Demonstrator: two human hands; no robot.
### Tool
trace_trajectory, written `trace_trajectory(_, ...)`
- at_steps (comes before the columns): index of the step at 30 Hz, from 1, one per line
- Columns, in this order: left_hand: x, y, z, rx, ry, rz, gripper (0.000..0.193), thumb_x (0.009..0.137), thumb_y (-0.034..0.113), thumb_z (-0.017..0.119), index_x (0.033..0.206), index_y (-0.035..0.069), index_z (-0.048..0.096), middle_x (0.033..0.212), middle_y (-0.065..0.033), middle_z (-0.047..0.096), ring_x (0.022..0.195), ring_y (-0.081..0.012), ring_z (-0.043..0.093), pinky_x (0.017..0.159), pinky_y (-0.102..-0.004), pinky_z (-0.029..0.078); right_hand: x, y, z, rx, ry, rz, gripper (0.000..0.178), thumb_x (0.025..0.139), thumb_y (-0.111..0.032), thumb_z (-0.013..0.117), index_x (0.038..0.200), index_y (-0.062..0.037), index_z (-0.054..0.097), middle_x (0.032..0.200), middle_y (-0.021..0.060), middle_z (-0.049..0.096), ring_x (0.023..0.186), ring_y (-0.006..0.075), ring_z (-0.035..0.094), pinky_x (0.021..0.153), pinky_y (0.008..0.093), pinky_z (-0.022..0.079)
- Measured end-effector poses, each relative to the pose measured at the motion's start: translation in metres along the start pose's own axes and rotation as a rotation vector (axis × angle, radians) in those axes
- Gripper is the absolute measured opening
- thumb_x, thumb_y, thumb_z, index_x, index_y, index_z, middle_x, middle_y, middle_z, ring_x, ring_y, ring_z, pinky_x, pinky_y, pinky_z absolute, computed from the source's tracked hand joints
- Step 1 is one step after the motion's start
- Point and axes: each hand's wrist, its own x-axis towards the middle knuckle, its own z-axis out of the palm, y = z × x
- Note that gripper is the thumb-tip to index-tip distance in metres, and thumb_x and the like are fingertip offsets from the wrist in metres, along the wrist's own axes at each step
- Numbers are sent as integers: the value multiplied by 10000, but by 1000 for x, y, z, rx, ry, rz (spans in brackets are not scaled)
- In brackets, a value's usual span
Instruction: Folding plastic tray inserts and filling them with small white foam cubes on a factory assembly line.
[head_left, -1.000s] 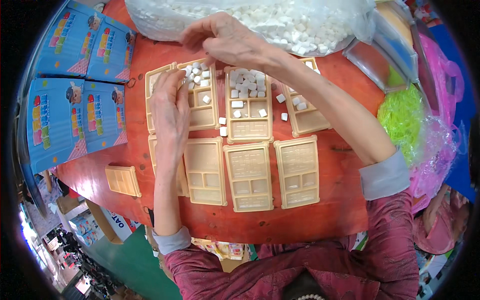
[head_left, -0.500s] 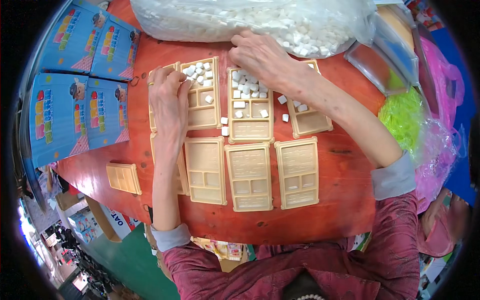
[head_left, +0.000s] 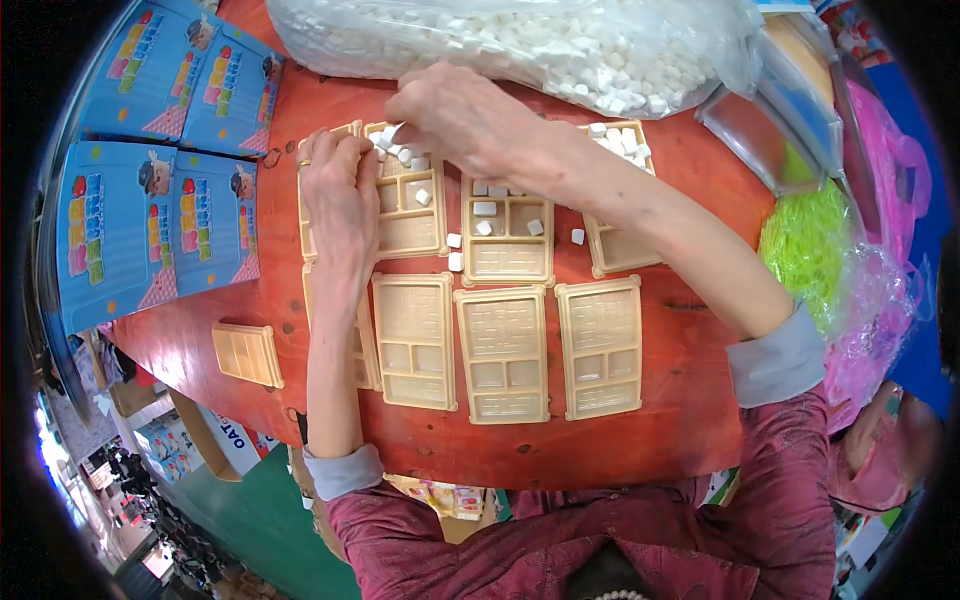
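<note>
The left forearm runs almost straight from near to far, its hand back-up with curled fingers tipped downward. The right forearm slants from the near right toward the far left, the right hand bent at the fingers, slightly farther off, near the left yet apart from it.
</note>
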Motion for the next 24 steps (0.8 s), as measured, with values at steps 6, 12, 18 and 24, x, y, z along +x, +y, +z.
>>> trace_trajectory(6, -4, 12, -2, -24, -11, 4, 200, 785, -11, 592, 984, -24, 604, 1010, -189, 593, 1105, -401, 476, 935, -446, 389, -3, -4, -13, -88, -137, 162, 46, 751, -11, 595, 759, 34, 593, 826, 163, 607, 825, 367, 583, 725, 437, 472)
trace_trajectory(12, -14, 33, -7, -16, -109, 101, 251, 796, 20, 593, 1045, -5, 585, 1184, -214, 524, 1233, -465, 352, 975, -485, 357, -56, 1, -66, 39, 22, -94, 224, 700, -48, 647, 885, 8, 534, 840, 147, 558, 853, 319, 544, 768, 415, 444)
trace_trajectory(18, -28, 59, -34, -113, -206, 142, 225, 706, 12, 653, 926, 32, 610, 1045, -144, 565, 1096, -405, 465, 900, -457, 402, -100, -29, -87, -236, -513, 54, 374, 577, -4, 710, 902, 21, 526, 967, 148, 504, 912, 312, 495, 775, 375, 451)
trace_trajectory(24, -37, 74, -41, -80, -334, 248, 232, 601, -19, 663, 814, 41, 596, 897, -88, 565, 970, -311, 514, 788, -382, 462, -113, -45, -77, -366, -437, 49, 336, 554, 27, 685, 858, 48, 543, 982, 158, 507, 934, 285, 504, 781, 355, 465)
